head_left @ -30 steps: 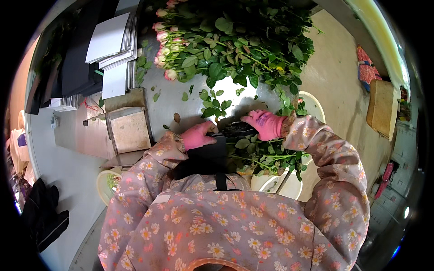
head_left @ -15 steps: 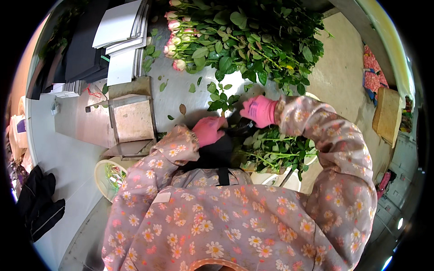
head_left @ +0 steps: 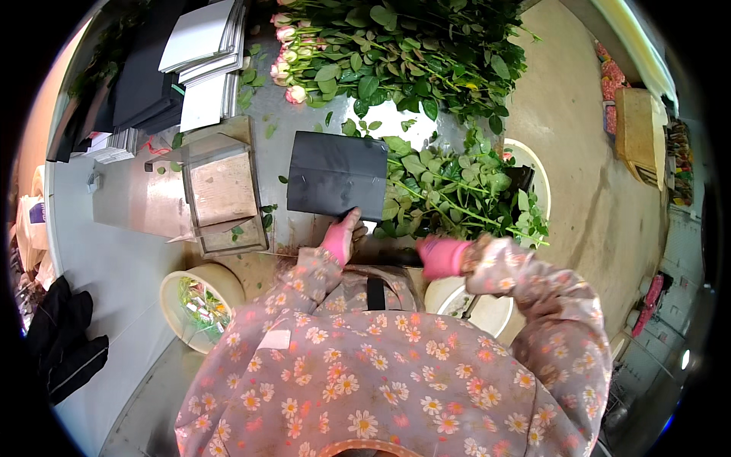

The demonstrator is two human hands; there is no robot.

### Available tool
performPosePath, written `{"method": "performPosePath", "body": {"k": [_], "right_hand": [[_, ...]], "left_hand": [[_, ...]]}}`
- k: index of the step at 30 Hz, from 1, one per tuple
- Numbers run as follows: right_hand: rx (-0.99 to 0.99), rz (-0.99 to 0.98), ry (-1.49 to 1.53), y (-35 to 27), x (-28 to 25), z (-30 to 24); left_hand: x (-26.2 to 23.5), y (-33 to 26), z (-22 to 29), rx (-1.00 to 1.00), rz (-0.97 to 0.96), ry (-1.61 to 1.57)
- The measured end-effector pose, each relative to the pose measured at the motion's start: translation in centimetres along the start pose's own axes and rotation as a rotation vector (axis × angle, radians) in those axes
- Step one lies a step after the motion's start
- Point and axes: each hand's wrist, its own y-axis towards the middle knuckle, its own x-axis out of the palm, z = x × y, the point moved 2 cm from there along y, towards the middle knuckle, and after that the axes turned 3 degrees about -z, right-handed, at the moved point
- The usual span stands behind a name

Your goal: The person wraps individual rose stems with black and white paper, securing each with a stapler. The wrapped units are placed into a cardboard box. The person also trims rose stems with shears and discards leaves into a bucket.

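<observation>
A flat black wrapper point(head_left: 336, 177) lies on the metal table in front of me, and leafy cut stems point(head_left: 449, 186) stick out of its right side. My left hand point(head_left: 344, 238), in a pink glove with dark fingertips, is at the wrapper's near edge. One digit presses on top of it while the other fingers curl below. My right hand point(head_left: 442, 257), also pink-gloved, is closed just nearer to me than the stems. Its fingers are partly smeared, and what they hold, if anything, is hidden. Whatever flower heads the wrapper covers are out of sight.
Pink-and-white roses point(head_left: 285, 65) with long leafy stems pile up at the back. White and black sheets point(head_left: 199, 38) are stacked at the back left, beside a metal-framed stand point(head_left: 222, 190). Below the table edge are a bin of scraps point(head_left: 202, 308) and a white bucket point(head_left: 495, 312).
The black wrapper and stems have come up from near my body onto the table and now lie flat. My right hand has dropped toward me; my left hand has shifted slightly nearer.
</observation>
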Motion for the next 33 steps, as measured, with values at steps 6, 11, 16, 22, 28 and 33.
{"method": "performPosePath", "body": {"k": [6, 11, 16, 22, 28, 33], "right_hand": [[-0.05, -0.015, 0.801, 7.1, 3.9, 1.6], [0.069, -0.07, 0.944, 6.0, 3.6, 1.2], [-0.216, -0.04, 0.959, 6.3, 3.0, 1.1], [-0.035, 0.091, 1.314, 4.8, 6.4, 0.2], [-0.085, 0.328, 1.087, 6.7, 9.1, -1.6], [-0.066, 0.411, 1.082, 6.8, 6.5, -3.1]], "left_hand": [[-0.1, 0.9, -1.6, 0.129, 0.122, 0.137], [-0.5, -0.2, -2.5, 0.303, 0.054, 0.075], [-0.6, 0.0, -3.1, 0.278, -0.101, -0.363], [0.2, 1.3, -2.0, 0.4, -0.086, -0.476], [0.8, 0.9, -1.2, 0.466, 0.013, -0.392], [-1.5, 3.3, -2.1, 0.504, 0.109, -0.147]]}}
